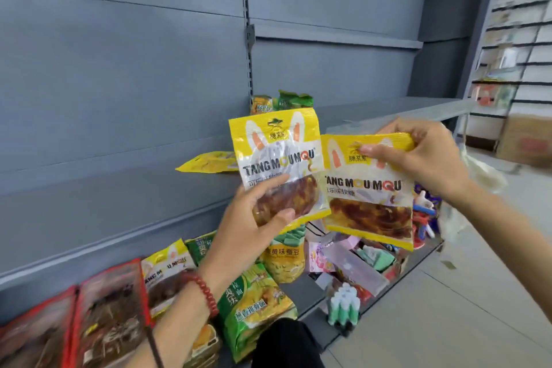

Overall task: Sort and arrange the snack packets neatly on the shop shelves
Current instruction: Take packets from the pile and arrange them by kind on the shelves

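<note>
Packet [370, 188] edge hidden, behind other packet [277, 158]

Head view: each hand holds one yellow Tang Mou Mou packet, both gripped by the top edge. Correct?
Not quite. Only the right hand pinches the right packet by its top edge. The left hand grips the left packet at its lower end, over the clear window. The head view shows it. Each hand does hold one yellow packet.

Counting four yellow packets [277, 158]: two being held up, one lying on the middle shelf [119, 197], one leaning on the bottom shelf [309, 288]. Counting two red packets [110, 317] there, and at least three green packets [257, 308].
</note>
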